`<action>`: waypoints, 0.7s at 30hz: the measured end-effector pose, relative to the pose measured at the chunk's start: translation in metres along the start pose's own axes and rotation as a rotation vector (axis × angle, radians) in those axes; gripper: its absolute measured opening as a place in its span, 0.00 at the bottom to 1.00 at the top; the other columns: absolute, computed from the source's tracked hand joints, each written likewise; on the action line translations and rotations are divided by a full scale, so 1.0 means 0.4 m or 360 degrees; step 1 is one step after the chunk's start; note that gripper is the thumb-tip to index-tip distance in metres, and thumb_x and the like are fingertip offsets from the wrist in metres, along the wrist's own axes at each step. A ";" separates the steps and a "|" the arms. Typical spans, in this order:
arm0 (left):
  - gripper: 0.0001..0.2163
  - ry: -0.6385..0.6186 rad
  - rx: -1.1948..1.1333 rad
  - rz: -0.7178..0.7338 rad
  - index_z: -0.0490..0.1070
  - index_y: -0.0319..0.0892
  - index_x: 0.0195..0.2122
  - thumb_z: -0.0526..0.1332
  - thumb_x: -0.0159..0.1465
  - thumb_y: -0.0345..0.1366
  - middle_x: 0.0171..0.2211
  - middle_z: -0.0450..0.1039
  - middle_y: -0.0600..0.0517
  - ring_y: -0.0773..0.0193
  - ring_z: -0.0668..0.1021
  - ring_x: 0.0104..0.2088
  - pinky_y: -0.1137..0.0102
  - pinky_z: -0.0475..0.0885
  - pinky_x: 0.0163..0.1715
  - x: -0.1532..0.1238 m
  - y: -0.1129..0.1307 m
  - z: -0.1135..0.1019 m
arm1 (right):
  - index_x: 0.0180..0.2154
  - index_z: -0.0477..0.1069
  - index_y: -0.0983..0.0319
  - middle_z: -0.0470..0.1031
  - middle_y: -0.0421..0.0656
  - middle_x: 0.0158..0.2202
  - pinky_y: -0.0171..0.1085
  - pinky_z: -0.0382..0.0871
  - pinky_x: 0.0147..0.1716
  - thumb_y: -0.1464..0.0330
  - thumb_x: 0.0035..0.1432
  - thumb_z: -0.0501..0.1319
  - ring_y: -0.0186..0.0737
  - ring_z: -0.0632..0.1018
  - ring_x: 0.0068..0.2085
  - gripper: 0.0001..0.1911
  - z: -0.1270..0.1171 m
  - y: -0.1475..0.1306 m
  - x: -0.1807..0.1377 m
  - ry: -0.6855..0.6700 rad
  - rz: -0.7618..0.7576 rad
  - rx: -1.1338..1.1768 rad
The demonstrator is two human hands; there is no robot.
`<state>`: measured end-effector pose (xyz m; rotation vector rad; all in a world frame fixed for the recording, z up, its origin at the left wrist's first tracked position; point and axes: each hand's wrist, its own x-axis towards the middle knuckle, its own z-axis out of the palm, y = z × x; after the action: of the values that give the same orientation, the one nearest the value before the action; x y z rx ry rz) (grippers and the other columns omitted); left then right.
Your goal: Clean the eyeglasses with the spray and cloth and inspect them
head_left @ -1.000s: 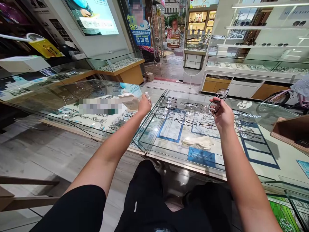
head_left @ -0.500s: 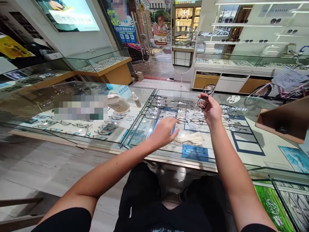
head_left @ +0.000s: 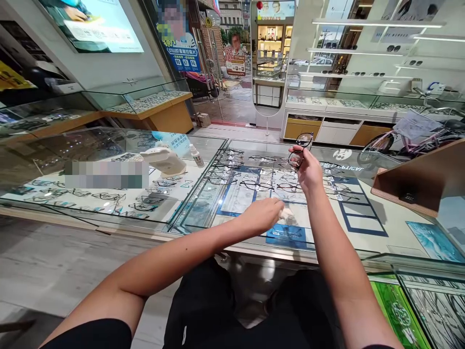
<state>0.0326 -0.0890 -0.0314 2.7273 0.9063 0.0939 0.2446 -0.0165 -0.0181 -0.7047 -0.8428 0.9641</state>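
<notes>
My right hand (head_left: 310,169) is raised over the glass counter and pinches a pair of dark-rimmed eyeglasses (head_left: 304,140) upright by the lower rim. Low over the near part of the counter, my left hand (head_left: 267,212) has its fingers closed on a cream cloth (head_left: 289,215), bunched below the fingertips. A blue card (head_left: 286,235) lies just in front of the cloth. Beyond my hands, rows of eyeglasses (head_left: 256,185) are laid out in the glass display case (head_left: 196,219).
On the counter to the left stand a white curved device (head_left: 165,161) and a small spray bottle (head_left: 196,156). A wooden-looking stand (head_left: 407,186) juts in at right. A mirror (head_left: 269,99) and a bicycle (head_left: 410,138) are farther back.
My left hand has come down and to the right onto the cloth, closing on it and bunching it up. My right hand still holds the eyeglasses up. The view has shifted slightly.
</notes>
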 end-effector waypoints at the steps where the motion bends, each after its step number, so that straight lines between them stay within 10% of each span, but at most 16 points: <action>1: 0.07 0.0040 -0.0166 -0.0072 0.68 0.45 0.44 0.53 0.70 0.30 0.43 0.77 0.44 0.52 0.77 0.42 0.62 0.66 0.36 -0.004 -0.009 -0.005 | 0.41 0.84 0.57 0.87 0.42 0.44 0.29 0.74 0.28 0.53 0.60 0.70 0.30 0.80 0.31 0.15 0.000 -0.001 -0.001 0.0007 0.0002 0.0003; 8: 0.04 0.0439 -0.1361 -0.0460 0.60 0.47 0.41 0.55 0.70 0.39 0.34 0.67 0.55 0.62 0.70 0.35 0.68 0.65 0.36 -0.023 -0.091 -0.032 | 0.42 0.83 0.57 0.87 0.43 0.44 0.30 0.75 0.28 0.52 0.59 0.71 0.31 0.80 0.32 0.17 -0.003 0.004 -0.001 -0.0028 0.0001 0.0014; 12: 0.14 0.0582 -0.1202 -0.0254 0.63 0.46 0.38 0.54 0.75 0.49 0.33 0.68 0.54 0.62 0.70 0.35 0.67 0.65 0.38 -0.052 -0.091 -0.065 | 0.42 0.83 0.57 0.86 0.44 0.45 0.30 0.75 0.28 0.52 0.60 0.71 0.31 0.80 0.32 0.17 -0.002 0.006 -0.003 -0.0030 0.0003 -0.0008; 21: 0.14 0.1040 -0.0599 0.0050 0.80 0.46 0.48 0.54 0.74 0.39 0.61 0.74 0.42 0.49 0.74 0.62 0.55 0.67 0.63 -0.100 -0.030 -0.155 | 0.41 0.83 0.57 0.87 0.43 0.43 0.29 0.73 0.26 0.52 0.58 0.72 0.31 0.80 0.30 0.17 -0.002 0.000 -0.003 -0.0019 0.0036 -0.0012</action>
<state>-0.0155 -0.0894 0.0259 2.3645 0.8749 1.0908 0.2449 -0.0177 -0.0190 -0.7168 -0.8506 0.9867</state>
